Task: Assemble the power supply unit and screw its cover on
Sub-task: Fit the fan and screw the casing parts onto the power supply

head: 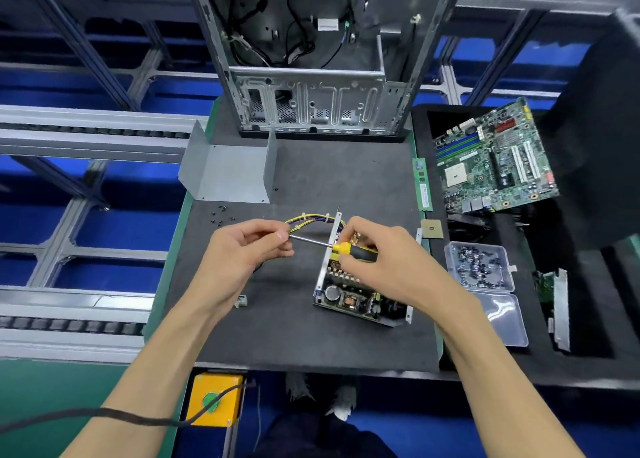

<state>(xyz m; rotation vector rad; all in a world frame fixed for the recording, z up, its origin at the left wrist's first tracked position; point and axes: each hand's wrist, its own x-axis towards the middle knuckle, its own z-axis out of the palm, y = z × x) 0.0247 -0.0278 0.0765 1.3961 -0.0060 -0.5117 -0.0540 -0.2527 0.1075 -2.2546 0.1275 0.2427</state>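
PSU cover (230, 172) lying far left on the dark mat (277, 336), grey bent sheet metal, inside face up, well apart from the rest of the unit. Loose black screws (221, 214) scattered just near of it. Small grey clip (241, 301) on the mat beside the left wrist.

Left hand (242, 253) curled, fingertips pinching the bare tip end of the screwdriver (332, 246) shaft; can't tell whether a screw is pinched in there too. Yellow and purple wire bundle (308, 219) arching just far of the shaft. Right hand (377, 260) wrapped round the yellow-and-black handle, hovering over the open PSU body (349, 298), mid-mat, circuit board with capacitor and copper coil exposed, no lid on.

Empty PC case (311, 77) standing at the far edge, cables dangling inside. Right of the mat: green RAM stick (424, 187), gold CPU chip (432, 229), motherboard (495, 160) propped tilted in a black tray (588, 319), clear plastic box (479, 265) of screws with its lid flipped open, metal bracket (559, 308) further right. Yellow box with green button (214, 400) below the near edge. No brand or writing legible anywhere, labels too blurry.
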